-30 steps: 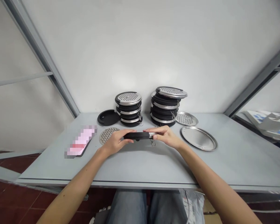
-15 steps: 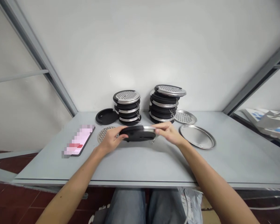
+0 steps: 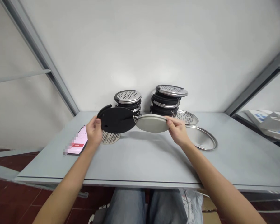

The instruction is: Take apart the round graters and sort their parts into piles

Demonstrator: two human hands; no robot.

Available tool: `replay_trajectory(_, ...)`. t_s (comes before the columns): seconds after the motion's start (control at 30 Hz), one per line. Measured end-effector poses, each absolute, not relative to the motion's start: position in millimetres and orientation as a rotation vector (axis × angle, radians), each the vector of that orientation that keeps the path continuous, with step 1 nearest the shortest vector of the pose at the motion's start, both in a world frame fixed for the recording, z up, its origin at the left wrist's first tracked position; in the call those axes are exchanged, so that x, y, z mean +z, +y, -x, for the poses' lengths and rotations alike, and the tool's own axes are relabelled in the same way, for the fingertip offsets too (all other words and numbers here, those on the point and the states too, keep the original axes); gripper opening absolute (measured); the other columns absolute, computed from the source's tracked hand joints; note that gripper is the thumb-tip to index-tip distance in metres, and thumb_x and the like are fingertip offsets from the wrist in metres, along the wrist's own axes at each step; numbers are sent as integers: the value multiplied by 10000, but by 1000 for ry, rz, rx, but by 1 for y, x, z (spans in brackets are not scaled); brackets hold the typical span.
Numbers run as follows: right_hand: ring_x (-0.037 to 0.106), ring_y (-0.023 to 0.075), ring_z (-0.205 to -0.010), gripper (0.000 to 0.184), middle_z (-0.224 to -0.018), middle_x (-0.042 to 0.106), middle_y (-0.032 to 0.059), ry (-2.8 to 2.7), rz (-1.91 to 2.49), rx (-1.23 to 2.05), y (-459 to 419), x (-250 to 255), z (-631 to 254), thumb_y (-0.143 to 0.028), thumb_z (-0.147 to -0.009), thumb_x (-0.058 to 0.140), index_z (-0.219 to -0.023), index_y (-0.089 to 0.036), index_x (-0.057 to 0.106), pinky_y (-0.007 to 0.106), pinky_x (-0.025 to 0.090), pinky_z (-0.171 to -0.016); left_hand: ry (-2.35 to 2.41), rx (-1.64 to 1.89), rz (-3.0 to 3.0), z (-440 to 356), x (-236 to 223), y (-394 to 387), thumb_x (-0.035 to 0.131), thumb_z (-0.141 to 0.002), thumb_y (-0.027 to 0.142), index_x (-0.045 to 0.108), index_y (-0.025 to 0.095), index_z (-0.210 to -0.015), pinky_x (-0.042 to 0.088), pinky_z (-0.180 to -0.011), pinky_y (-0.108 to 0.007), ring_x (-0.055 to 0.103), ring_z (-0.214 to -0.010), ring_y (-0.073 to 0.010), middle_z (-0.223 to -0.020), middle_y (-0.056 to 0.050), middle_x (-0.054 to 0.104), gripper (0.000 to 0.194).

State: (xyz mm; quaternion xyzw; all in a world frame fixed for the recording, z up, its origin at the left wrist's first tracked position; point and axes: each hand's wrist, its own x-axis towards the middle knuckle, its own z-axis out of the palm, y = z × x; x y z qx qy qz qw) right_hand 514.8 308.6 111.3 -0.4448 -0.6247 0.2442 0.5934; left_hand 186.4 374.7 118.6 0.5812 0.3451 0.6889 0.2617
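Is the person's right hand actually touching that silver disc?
Touching: the head view shows the right hand gripping the edge of the silver disc, with the fingers pressed on its rim.

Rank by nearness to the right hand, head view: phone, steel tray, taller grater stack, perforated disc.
From the right hand:
1. Steel tray, just right of it.
2. Taller grater stack, behind it.
3. Perforated disc, left of centre.
4. Phone, far left.

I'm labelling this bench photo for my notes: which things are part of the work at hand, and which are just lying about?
In use: black round lid in the left hand; steel pan in the right hand.

Lying about: two stacks of round graters; perforated grater plate; another plate; steel tray; phone.
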Motion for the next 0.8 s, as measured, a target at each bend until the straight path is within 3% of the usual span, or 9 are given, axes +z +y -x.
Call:
replay_trajectory(0.2, 678, 244, -949, 216, -1001, 741, 83, -1991, 831, 299, 292, 109, -485, -324, -820, 671, -1006, -233, 733, 392, 533, -864, 607, 1866, -1280, -187, 130, 378, 681, -760, 578, 622, 155, -822, 531, -828, -308, 663, -907, -195, -824, -54, 692, 432)
replay_trajectory(0.4, 654, 214, -935, 245, -980, 721, 77, -2330, 779, 180, 289, 98, -465, -300, -788, 681, -1018, -218, 699, 374, 508, -876, 638, 1633, -1337, -188, 120, 369, 821, -616, 505, 710, 149, -937, 565, -787, -357, 704, -828, -236, -859, -87, 739, 492)
replay_trajectory(0.53, 640, 206, -917, 219, -971, 698, 73, -2331, 806, 178, 289, 97, -466, -316, -785, 679, -976, -209, 668, 369, 499, -871, 722, 1501, -1520, -184, 109, 367, 826, -610, 476, 748, 131, -931, 572, -714, -339, 705, -760, -240, -857, -99, 748, 477)
replay_trajectory(0.63, 623, 218, -900, 324, -973, 662, 90, -2049, 882, 100, 289, 99, -471, -347, -775, 698, -1048, -202, 600, 372, 513, -822, 727, 1456, -1706, -185, 113, 361, 813, -646, 430, 759, 132, -913, 559, -655, -312, 689, -703, -223, -799, -83, 743, 404)
replay_trajectory(0.73, 604, 242, -942, 567, -1075, 608, 128, -1837, 930, -42, 291, 98, -473, -365, -744, 735, -1231, -198, 499, 395, 523, -823, 644, 1378, -1910, -192, 122, 352, 793, -692, 370, 758, 128, -869, 544, -627, -302, 674, -682, -214, -770, -85, 730, 302)
replay_trajectory(0.8, 601, 250, -992, 600, -1140, 591, 141, -1884, 945, -91, 292, 96, -473, -353, -773, 714, -1303, -209, 471, 399, 526, -848, 533, 1346, -2036, -199, 125, 347, 806, -686, 336, 752, 137, -853, 549, -664, -320, 681, -732, -229, -804, -100, 733, 265)
